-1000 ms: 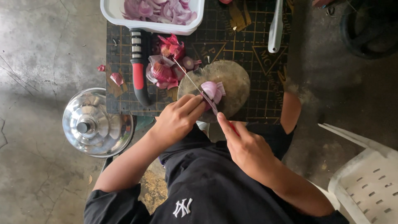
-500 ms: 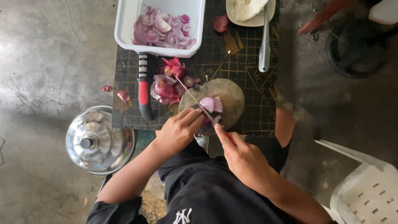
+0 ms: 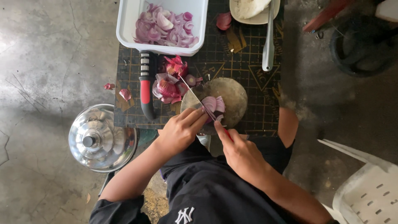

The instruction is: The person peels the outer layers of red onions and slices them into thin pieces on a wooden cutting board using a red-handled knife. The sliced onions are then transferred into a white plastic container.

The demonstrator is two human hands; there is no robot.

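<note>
The right hand (image 3: 240,153) is closed around the red handle of a thin knife (image 3: 199,99), with the index finger stretched along the top. The blade lies diagonally across a red onion piece (image 3: 215,104) and points toward the far left corner of the mat. The left hand (image 3: 179,132) is half closed, and its fingertips (image 3: 199,114) press on the near side of the onion piece, touching it just beside the blade. The onion piece sits on a round wooden board (image 3: 232,93), close to the near edge of the dark cutting mat (image 3: 257,103).

As I judge it, the work is already well advanced: the white tub (image 3: 124,25) at the far edge of the mat holds many onion slices (image 3: 163,27), and one piece on the board is partly sliced and not finished. One more piece of onion (image 3: 224,20) lies near the far edge, between the tub and a pale plate (image 3: 248,18).

Counted: two knives, because a second one with a red and black handle (image 3: 145,85) rests by the left edge; one tub; one round board; one heap of peels (image 3: 170,81) to the left of the board; two small peel scraps (image 3: 118,91) at the left edge, one of them on the floor. One steel lid (image 3: 101,139) lies on the floor by the near left corner, and one white plastic chair (image 3: 369,191) stands to the right.
</note>
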